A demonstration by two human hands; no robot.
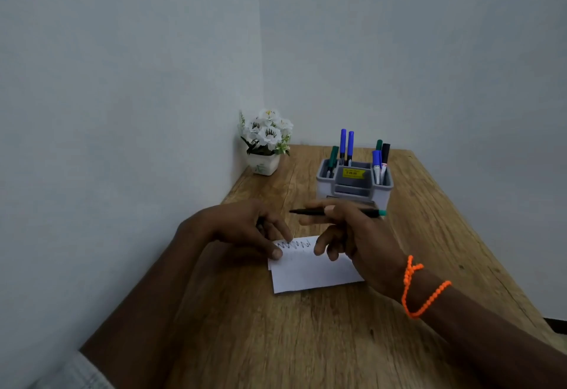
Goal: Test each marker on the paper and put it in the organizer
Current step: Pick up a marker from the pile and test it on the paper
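Head view, left to right. Flower pot (264, 164) with white blooms stands in the far left corner of the wooden table (306, 342). Left hand (245, 226), fingers curled, presses its fingertips on the left edge of the paper (313, 269); whether it grips something small cannot be told. Zigzag ink marks cross the paper's upper part. Right hand (359, 235), above the paper, pinches a dark marker (337, 212) held level, tip pointing left, teal end right. Grey organizer (352, 186), just behind that hand, holds blue, green and black markers upright in its side compartments. Orange beaded cord (423, 290) circles the right wrist.
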